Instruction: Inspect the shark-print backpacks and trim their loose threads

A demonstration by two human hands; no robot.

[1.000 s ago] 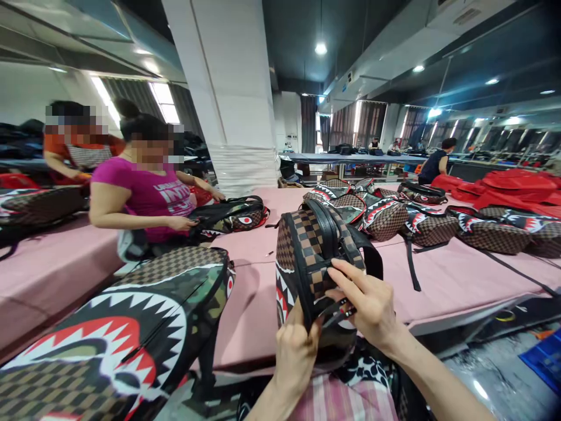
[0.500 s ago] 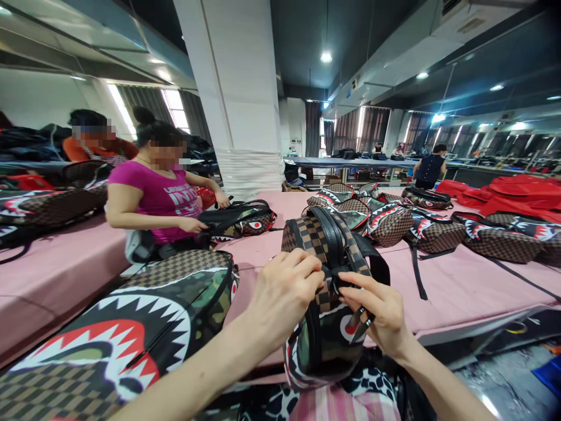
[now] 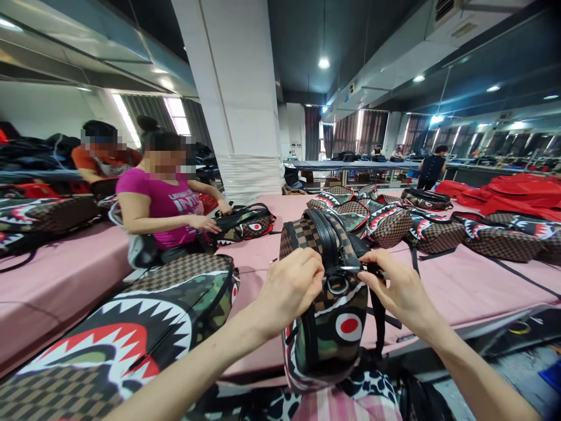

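The left hand (image 3: pixel 298 278) has its fingers bunched at the top of a backpack (image 3: pixel 335 351); what they pinch is hidden. The right hand (image 3: pixel 394 286) brings thumb and forefinger close together beside a thin shiny strip (image 3: pixel 350 268); whether it grips that, I cannot tell. The backpack stands upright between the hands, at the table (image 3: pixel 252 280) edge by the person's lap. It looks light, smooth and perhaps slippery, soft in its panels and stiffer along the seams. The black band (image 3: pixel 328 237) over its top seems the surest hold.
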